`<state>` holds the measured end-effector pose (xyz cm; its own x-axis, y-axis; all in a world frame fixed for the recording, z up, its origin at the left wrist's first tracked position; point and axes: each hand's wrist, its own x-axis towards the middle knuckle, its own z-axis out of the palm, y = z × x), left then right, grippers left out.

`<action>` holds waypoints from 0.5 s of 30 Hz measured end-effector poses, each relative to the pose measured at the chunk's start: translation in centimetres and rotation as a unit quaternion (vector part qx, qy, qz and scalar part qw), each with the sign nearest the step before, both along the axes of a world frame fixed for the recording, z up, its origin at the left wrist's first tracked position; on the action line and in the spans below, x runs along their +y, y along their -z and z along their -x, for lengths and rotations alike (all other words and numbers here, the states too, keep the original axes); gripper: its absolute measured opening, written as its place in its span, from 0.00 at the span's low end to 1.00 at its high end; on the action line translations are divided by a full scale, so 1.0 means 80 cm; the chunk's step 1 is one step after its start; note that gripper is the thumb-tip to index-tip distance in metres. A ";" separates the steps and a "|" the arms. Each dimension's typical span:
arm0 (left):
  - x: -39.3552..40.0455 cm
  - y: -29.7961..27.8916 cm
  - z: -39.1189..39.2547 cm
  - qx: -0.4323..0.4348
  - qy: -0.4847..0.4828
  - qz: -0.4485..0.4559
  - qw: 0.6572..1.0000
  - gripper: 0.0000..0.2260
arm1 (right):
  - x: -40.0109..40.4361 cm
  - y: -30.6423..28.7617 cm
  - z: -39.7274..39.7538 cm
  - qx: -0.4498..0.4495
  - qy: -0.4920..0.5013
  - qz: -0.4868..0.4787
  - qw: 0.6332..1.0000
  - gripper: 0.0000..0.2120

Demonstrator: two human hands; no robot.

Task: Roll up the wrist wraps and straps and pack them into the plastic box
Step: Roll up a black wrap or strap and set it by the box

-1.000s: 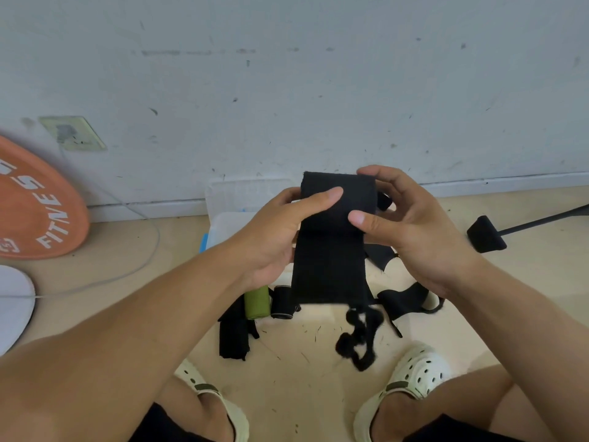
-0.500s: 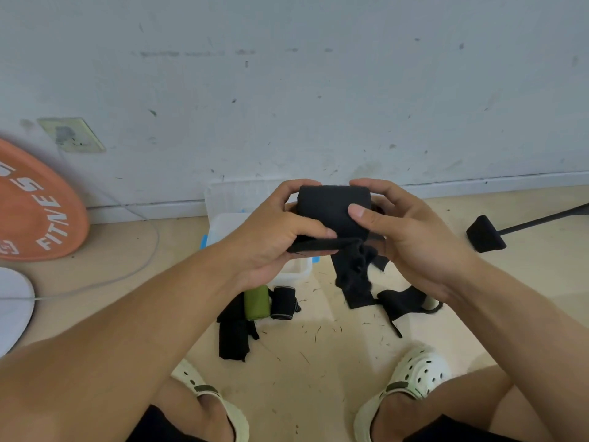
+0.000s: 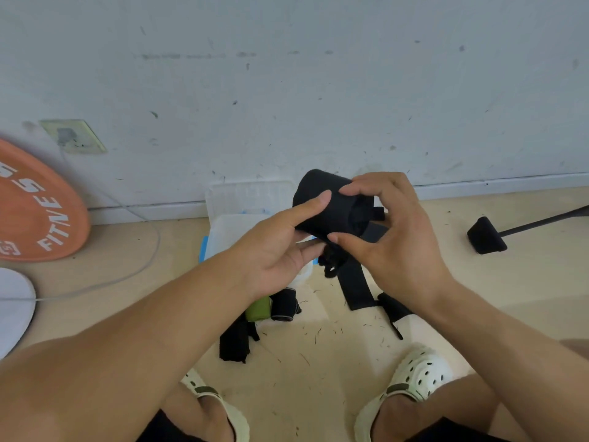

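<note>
A black wrist wrap [image 3: 328,205], wound into a thick roll, is held in the air above the clear plastic box [image 3: 229,231]. My left hand [image 3: 280,247] presses a straight finger on top of the roll and supports it from below. My right hand [image 3: 392,237] pinches the roll's open end between fingers and thumb. A short tangle of cord hangs under the roll. On the floor lie a flat black strap [image 3: 355,282], a small black rolled wrap [image 3: 283,306], a green roll [image 3: 258,309] and a loose black strap [image 3: 237,341].
The box stands against the white wall, its lid [image 3: 248,196] leaning behind it. An orange weight plate [image 3: 35,205] leans at the left, a white cable [image 3: 140,269] runs across the floor, and a black bar foot [image 3: 486,236] lies at the right. My two white clogs [image 3: 417,378] are below.
The wrap has gone from hanging flat between my hands to a tight roll. Its loose tail has shortened to a small tangle under the roll, and my right hand has moved to the roll's end.
</note>
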<state>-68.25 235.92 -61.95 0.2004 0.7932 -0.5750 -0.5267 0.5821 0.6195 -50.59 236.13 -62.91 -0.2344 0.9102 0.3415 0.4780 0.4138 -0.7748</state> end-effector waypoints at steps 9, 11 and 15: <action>0.010 -0.003 0.023 0.207 0.221 -0.084 0.949 0.21 | 0.012 -0.014 -0.028 -0.167 -0.119 0.131 0.970 0.60; 0.006 -0.005 0.019 0.230 0.240 -0.098 0.938 0.16 | 0.005 -0.008 -0.025 -0.177 -0.113 0.141 0.967 0.60; 0.005 0.008 0.018 0.315 0.217 -0.115 0.917 0.21 | 0.001 -0.010 -0.021 -0.135 -0.069 0.140 0.979 0.59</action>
<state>-69.71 236.30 -62.56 0.2109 0.8328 -0.5119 0.2284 0.4672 0.8541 -48.89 236.19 -62.09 -0.4091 0.9125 -0.0079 0.6348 0.2784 -0.7207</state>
